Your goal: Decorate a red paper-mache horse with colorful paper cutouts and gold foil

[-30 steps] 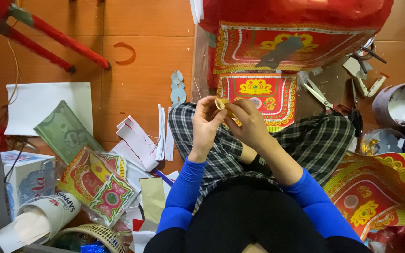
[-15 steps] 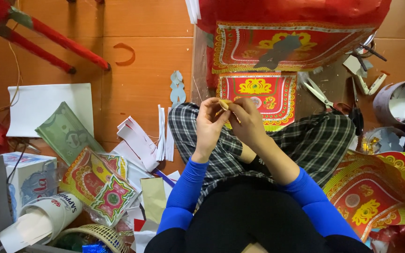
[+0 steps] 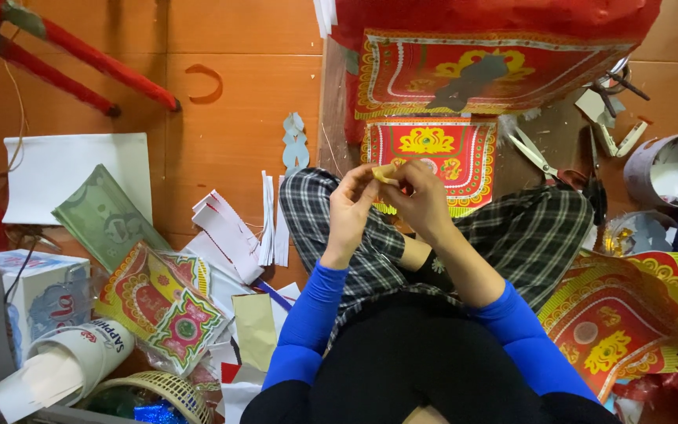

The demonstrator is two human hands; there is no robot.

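I sit cross-legged on an orange floor in checked trousers and blue sleeves. My left hand (image 3: 352, 206) and my right hand (image 3: 420, 200) meet above my knees and pinch a small yellowish paper piece (image 3: 384, 174) between the fingertips. Just beyond the hands lies a red and yellow ornate printed sheet (image 3: 430, 151), and farther off a larger red decorated panel (image 3: 496, 71) with a grey cut-out shape on it.
Scissors (image 3: 539, 157) lie right of the red sheet; a round tin (image 3: 672, 169) with paper scraps stands far right. White paper strips (image 3: 233, 228), a green printed sheet (image 3: 103, 216), colourful patterned papers (image 3: 166, 302), a cup (image 3: 80, 357) and a box (image 3: 45, 290) crowd the left.
Both hands have stayed together over my knees, the fingers working the small yellowish piece with slight shifts. Nothing else has moved.
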